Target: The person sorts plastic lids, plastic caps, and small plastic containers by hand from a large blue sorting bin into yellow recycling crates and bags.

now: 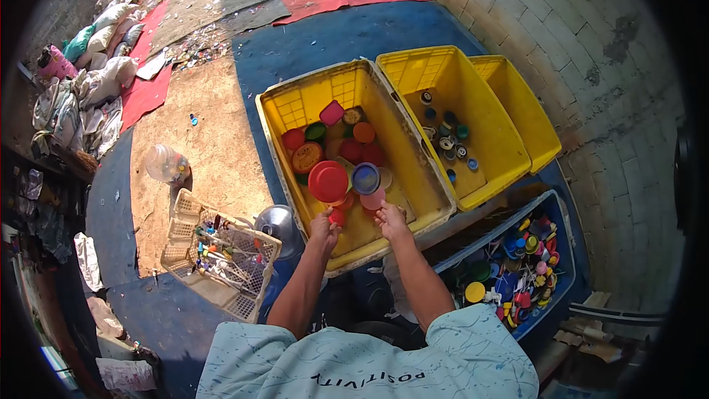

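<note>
- On my far left, the white perforated crate [179,227] carries slender plastic pieces; its raised walls probably keep them from scattering.
- My left hand [325,230] is narrow, its fingertips at a small red lid [336,217] below the large red lid [327,181]; I cannot tell whether it grips anything.
- My right hand [391,220] appears to pinch the near edge of a pink lid [373,198], presumably for control without covering it; a blue lid [366,178] sits just beyond.
- These lids are in or over the large yellow crate [295,106], right before me, likely for short reaches.
- Right of it, another yellow crate [493,124] holds smaller caps [446,143], seemingly separated by size.
- Far right, the blue crate [569,255] contains mixed, colorful plastic pieces.
</note>
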Motion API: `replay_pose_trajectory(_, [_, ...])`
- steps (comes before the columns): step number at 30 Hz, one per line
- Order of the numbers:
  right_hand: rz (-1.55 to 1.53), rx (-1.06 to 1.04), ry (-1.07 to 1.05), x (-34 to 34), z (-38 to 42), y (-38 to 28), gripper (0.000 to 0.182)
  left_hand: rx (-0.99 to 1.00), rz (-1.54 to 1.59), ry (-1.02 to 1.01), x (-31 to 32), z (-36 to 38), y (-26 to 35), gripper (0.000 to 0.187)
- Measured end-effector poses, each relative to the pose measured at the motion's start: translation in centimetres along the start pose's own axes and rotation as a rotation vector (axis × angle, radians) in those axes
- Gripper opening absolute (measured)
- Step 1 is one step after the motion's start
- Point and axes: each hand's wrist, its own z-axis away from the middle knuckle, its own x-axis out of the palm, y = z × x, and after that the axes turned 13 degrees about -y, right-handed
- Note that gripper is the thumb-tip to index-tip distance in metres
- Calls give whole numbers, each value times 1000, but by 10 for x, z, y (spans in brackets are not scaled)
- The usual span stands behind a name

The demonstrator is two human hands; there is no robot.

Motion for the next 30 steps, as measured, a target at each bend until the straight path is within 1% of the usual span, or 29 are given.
replay_pose_trajectory(1, [3,-20,-38,-6,11,1,18,-11,3,18,-4,3,-2,23])
replay_pose_trajectory(2, [-24,-80,-65,-10,21,3,23,-7,54,5,-8,5,-6,24])
replay_pose_trajectory(4, [-87,-213,-86,-15,57,10,33,-30,140,-25,9,41,-12,26])
replay_pose_trajectory(6, [-192,-248,-191,-21,101,10,44,0,129,-86,17,63,-23,28])
replay_pose_trajectory(8, [-104,-278,-181,-32,135,19,38,10,102,-142,23,83,-33,29])
replay_pose_trajectory(10, [-27,-251,-151,-38,174,18,36,5,54,-197,30,99,-43,28])
replay_pose_trajectory(14, [39,-264,-141,-67,231,24,29,4,-55,-324,46,115,-71,26])
replay_pose_trajectory(18, [110,-402,-136,-121,277,32,27,17,-142,-472,77,136,-114,24])
replay_pose_trajectory(21, [150,-497,-131,-172,316,34,26,41,-203,-573,95,158,-162,23])
replay_pose_trajectory(24, [180,-572,-139,-239,349,44,24,93,-295,-616,103,195,-226,24])
replay_pose_trajectory(26, [189,-608,-143,-285,379,48,23,139,-318,-584,102,221,-281,23])
replay_pose_trajectory(27, [152,-640,-124,-310,390,54,19,160,-339,-557,99,234,-309,21])
replay_pose_trajectory(28, [199,-629,-154,-337,406,56,22,178,-367,-527,95,248,-335,20])
replay_pose_trajectory(30, [117,-585,-87,-380,441,55,19,156,-420,-459,87,278,-386,20])
